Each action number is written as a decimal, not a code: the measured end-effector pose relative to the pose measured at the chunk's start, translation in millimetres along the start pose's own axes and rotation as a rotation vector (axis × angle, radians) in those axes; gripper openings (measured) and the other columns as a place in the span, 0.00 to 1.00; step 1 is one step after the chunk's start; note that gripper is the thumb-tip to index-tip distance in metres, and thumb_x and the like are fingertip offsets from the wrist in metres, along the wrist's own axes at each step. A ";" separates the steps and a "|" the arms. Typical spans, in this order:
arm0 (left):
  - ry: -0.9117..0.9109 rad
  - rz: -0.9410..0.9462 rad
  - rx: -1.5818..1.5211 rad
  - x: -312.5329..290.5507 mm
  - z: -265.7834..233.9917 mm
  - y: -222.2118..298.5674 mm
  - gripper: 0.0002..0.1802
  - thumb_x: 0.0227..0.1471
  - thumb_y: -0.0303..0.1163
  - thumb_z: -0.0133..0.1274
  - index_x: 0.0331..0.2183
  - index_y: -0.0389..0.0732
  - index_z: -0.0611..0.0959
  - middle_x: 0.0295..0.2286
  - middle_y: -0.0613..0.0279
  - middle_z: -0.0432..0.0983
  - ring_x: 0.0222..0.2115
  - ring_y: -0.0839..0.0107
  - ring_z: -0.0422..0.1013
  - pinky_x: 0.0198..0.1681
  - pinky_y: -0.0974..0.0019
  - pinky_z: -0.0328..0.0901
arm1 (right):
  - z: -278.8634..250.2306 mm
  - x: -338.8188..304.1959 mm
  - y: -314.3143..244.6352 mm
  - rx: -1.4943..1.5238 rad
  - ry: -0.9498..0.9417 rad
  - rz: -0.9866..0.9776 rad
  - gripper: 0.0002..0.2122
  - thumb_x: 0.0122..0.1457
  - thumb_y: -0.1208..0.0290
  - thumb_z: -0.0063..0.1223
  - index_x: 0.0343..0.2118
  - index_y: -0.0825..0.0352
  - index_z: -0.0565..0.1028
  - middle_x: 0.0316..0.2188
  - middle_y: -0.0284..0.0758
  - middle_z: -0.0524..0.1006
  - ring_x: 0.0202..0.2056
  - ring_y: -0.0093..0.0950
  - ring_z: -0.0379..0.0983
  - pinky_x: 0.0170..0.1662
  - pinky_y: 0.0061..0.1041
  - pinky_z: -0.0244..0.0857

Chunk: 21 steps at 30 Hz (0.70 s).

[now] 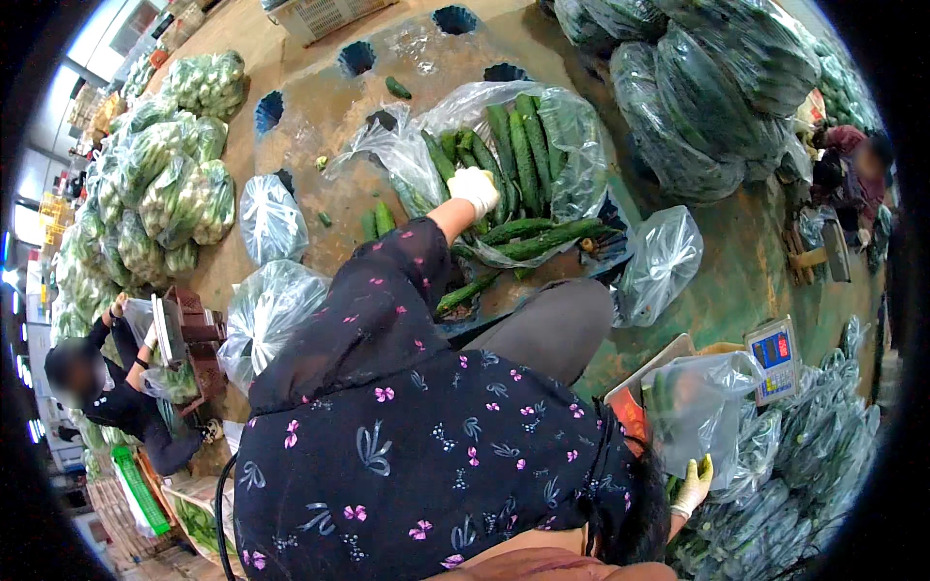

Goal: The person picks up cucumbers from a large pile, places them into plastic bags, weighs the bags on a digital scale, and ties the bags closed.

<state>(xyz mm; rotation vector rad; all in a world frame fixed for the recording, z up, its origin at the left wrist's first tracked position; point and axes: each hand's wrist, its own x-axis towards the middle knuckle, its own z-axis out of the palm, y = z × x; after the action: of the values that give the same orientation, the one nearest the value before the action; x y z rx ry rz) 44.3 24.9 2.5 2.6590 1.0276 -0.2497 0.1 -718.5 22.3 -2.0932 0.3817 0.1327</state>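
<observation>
My left hand [475, 191], in a white glove, is closed over a cucumber in the pile of dark green cucumbers [528, 155]; its fingertips are hidden. The pile lies on a large, opened clear plastic bag [578, 160]. At lower right, my gloved right hand [692, 487] has its fingers stretched out beside a clear bag [705, 402]. That bag holds something green and rests at a scale with a blue display panel [772, 356].
Filled clear bags [266, 218] lie left of the pile. Big bags of cucumbers [688, 107] stand at far right, and more bags [814, 465] at lower right. White-green vegetables in bags [184, 184] line the left. A person [126, 387] works at another scale at left.
</observation>
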 end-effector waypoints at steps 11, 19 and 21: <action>-0.454 -0.075 0.410 52.9 67.6 26.0 0.33 0.47 0.46 0.51 0.54 0.46 0.69 0.58 0.55 0.55 0.60 0.52 0.47 0.57 0.39 0.43 | 35.7 -14.4 -35.2 -0.083 -0.034 0.006 0.24 0.51 0.83 0.52 0.53 0.74 0.63 0.51 0.41 0.67 0.49 0.29 0.65 0.54 0.26 0.56; -0.431 -0.069 0.479 62.3 90.4 17.6 0.32 0.49 0.45 0.48 0.54 0.43 0.68 0.58 0.54 0.53 0.60 0.52 0.46 0.56 0.32 0.38 | 35.4 -16.6 -46.7 -0.121 -0.032 0.005 0.25 0.50 0.84 0.52 0.53 0.73 0.63 0.51 0.40 0.67 0.52 0.29 0.63 0.57 0.26 0.53; -0.432 -0.072 0.446 60.3 91.9 13.8 0.33 0.48 0.48 0.50 0.54 0.44 0.69 0.58 0.55 0.54 0.60 0.52 0.47 0.56 0.32 0.38 | 35.5 -17.7 -54.2 -0.114 -0.027 0.022 0.25 0.50 0.84 0.52 0.53 0.72 0.63 0.51 0.40 0.67 0.51 0.29 0.63 0.56 0.26 0.53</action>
<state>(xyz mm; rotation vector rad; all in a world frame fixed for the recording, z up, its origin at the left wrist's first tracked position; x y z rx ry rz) 92.4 23.9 -97.2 2.7437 1.0105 -1.1314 2.9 -658.3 52.0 -2.1978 0.3895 0.1996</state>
